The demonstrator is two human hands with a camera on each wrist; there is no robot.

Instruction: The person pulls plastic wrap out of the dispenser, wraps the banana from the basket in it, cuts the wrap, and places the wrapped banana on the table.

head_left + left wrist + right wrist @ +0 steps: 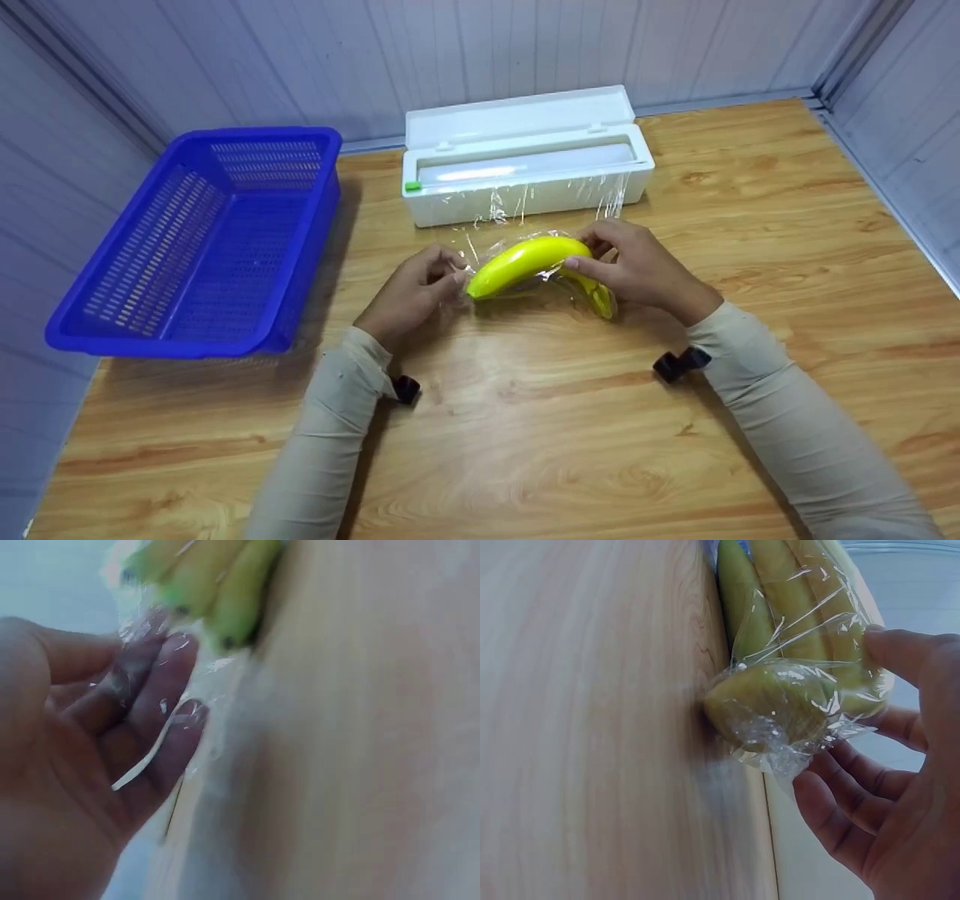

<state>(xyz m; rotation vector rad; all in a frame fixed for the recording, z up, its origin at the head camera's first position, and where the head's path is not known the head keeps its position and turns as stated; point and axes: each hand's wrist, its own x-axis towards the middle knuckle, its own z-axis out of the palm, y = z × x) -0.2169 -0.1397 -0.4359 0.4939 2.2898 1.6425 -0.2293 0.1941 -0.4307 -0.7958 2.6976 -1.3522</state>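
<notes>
On the far left I can see a big blue basket (297, 247) on the wooden bench (510, 450). Next to it comes the left hand (412, 291). Its thumb and finger pinch the clear wrap (786, 761), right by the tips of the yellow bananas (525, 261). The bananas are at the middle of the bench, with shiny wrap around them. I can't tell if they touch the wood. Just behind them is a long white box (442, 214) with its lid up. Wrap hangs down its front. Last comes the right hand (641, 266), gripping the bananas by their other end.
</notes>
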